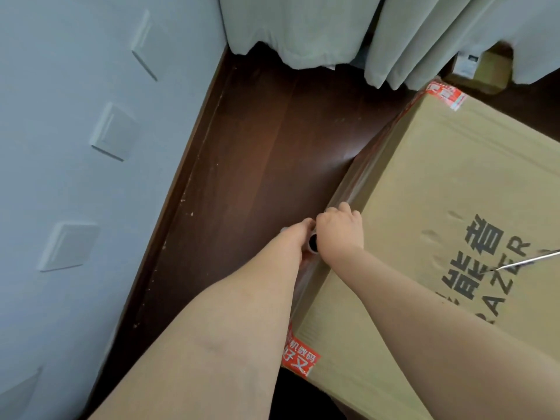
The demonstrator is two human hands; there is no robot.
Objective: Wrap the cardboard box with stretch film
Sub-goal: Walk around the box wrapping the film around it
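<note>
Nearest me, two bare forearms reach forward over the left edge of the big cardboard box (439,183), which stands on the dark wooden floor (260,153). Its near corner carries a strip of red printed tape (298,356), and black lettering runs across its top.

The left hand (298,234) and the right hand (341,230) meet at that edge around a roll of stretch film (312,245), whose dark hollow core end shows between them. The right hand's fingers (344,209) curl over the roll from the box side. The left hand clasps it from the floor side, though its fingers are mostly hidden.

Beyond the hands, clear film (348,189) lies stretched along the box's left face towards the far corner, which has more red tape.

To the left rises a pale wall (75,183) with white switch plates (113,133). At the far end hang light curtains (303,28), with a smaller carton (481,68) partly tucked behind them.
</note>
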